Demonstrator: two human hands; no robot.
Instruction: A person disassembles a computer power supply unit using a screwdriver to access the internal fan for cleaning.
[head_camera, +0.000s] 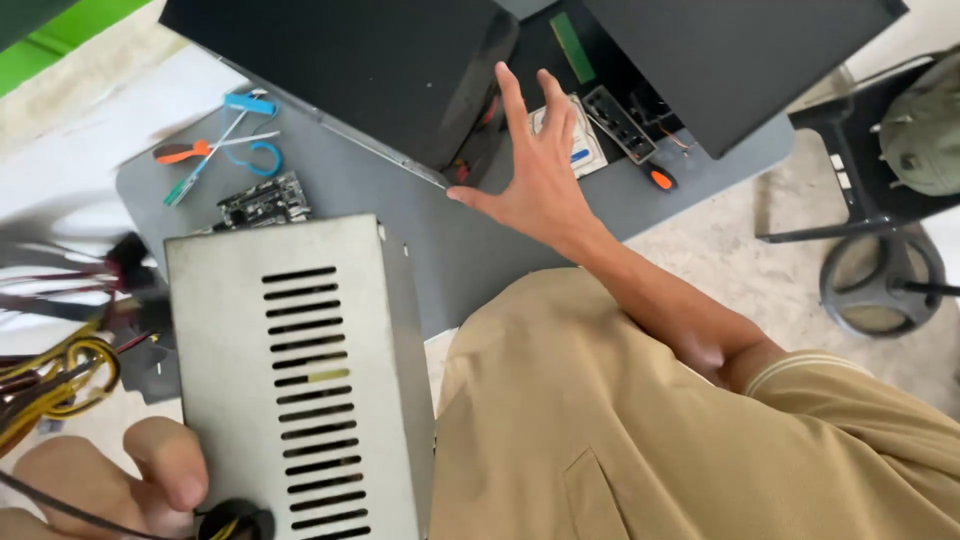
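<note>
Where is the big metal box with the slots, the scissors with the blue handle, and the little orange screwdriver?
metal box (300, 370): head view, on its slotted top face.
scissors (262, 158): head view, on the blue handle loop.
orange screwdriver (660, 179): head view, on its orange handle.

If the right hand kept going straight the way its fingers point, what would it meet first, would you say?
Most likely the black computer case. The right hand is spread open, its fingers aimed up and away toward the dark gap beside the case's panel. Height above the grey table is unclear, so this is a guess.
</note>
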